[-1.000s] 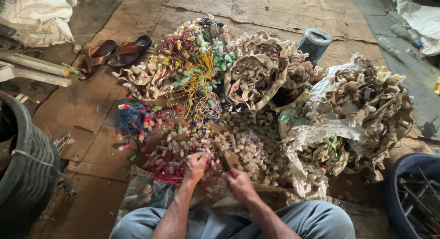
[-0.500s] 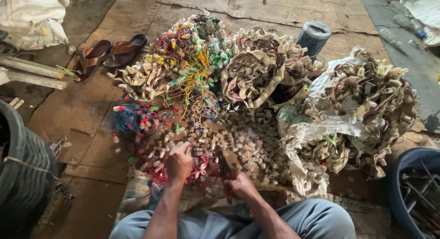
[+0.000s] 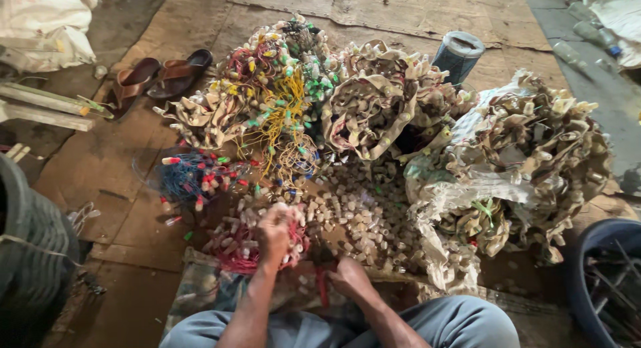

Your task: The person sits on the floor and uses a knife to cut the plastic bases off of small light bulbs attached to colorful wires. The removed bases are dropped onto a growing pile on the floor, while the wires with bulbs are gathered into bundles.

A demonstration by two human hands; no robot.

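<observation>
I sit on the floor before a big heap of small bulb sockets on tangled wires. My left hand (image 3: 275, 233) grips a bunch of pale sockets on red wire (image 3: 235, 244) just in front of my knees. My right hand (image 3: 347, 276) is closed on a small cutting tool with red handles (image 3: 322, 281), its head pointing at the bunch. Loose cut sockets (image 3: 364, 211) lie in a pile right behind my hands. A blue-wire bundle with red caps (image 3: 190, 178) lies to the left.
Yellow, green and red wire bundles (image 3: 274, 101) and beige bundles (image 3: 374, 107) fill the back; torn plastic sacks of more (image 3: 534, 154) sit right. Brown sandals (image 3: 160, 77), a tyre (image 3: 27, 254), a dark cylinder (image 3: 459, 54), a blue tub (image 3: 601, 281).
My left hand moved left and forward onto the red-wire socket bunch and closed on it. My right hand with the tool drew back toward my lap.
</observation>
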